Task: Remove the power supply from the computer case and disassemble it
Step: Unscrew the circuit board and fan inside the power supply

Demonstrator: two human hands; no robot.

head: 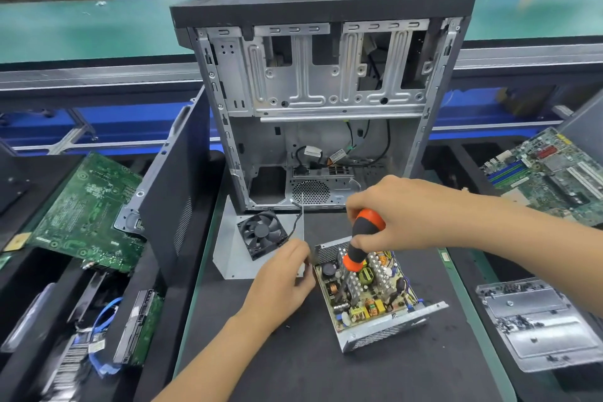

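Near the desk's front edge, the left hand [282, 277] pinches the opened power supply [372, 294] at its left wall. The right hand [396, 210] grips a screwdriver [360, 240] planted among the components, likely undoing a circuit-board screw; lifting the board comes next. Behind stand the fan cover [257, 238] and empty computer case [319, 101].

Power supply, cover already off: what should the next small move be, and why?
Probably keep turning the screwdriver to free the circuit board. The right hand holds it upright with its tip down among the components, the board still sits in its metal housing, and the left hand steadies the housing's edge.
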